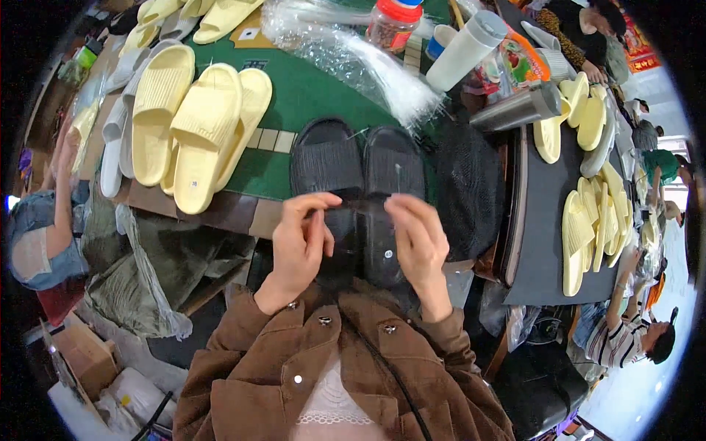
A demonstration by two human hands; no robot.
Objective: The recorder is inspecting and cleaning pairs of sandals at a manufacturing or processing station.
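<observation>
A pair of black slippers lies side by side in front of me, toes away, over the near edge of the green table. A thin clear strand shows between their toe ends. A small round white sticker marks the right sole. Beside the left slipper, my left hand is closed, thumb and index finger bent together. Over the right slipper's outer edge, my right hand is closed in a pinch. Something thin and see-through may stretch between the fingertips, but I cannot make it out.
Pale yellow slippers stand stacked at the left, with grey ones behind. Clear plastic bags lie at the back near a red-lidded jar, a white bottle and a steel tumbler. More yellow slippers fill the right-hand table. Other people sit on both sides.
</observation>
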